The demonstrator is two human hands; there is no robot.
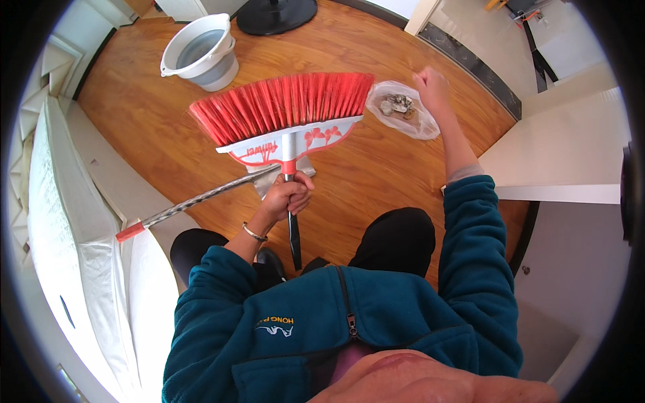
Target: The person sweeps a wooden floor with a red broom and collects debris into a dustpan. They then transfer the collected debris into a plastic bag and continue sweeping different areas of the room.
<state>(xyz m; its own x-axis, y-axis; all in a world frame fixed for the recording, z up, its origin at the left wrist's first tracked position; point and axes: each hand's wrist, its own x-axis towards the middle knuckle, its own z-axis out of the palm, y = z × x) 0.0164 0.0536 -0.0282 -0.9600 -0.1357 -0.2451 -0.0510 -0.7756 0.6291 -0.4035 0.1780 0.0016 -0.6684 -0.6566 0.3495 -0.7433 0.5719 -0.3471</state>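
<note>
My left hand (289, 195) is closed round the dark handle of a broom (285, 107), just below its head. The broom is held bristles up, with long red bristles and a white and red head. My right hand (432, 87) is stretched out to the far right, its fingers curled closed; whatever they may hold is hidden. Beside it on the floor lies a clear plastic bag (418, 126) with a clump of grey-brown debris (396, 105) inside. Behind the broom is a dustpan (306, 169), mostly covered, with a long patterned handle (201, 198) ending in a red grip.
A white and grey bucket (216, 75) stands on the wooden floor (134, 87) at the far left, near a round black base (277, 15). White-covered furniture (74, 221) runs along my left. A white door (564, 158) and a dark threshold (470, 67) are on the right.
</note>
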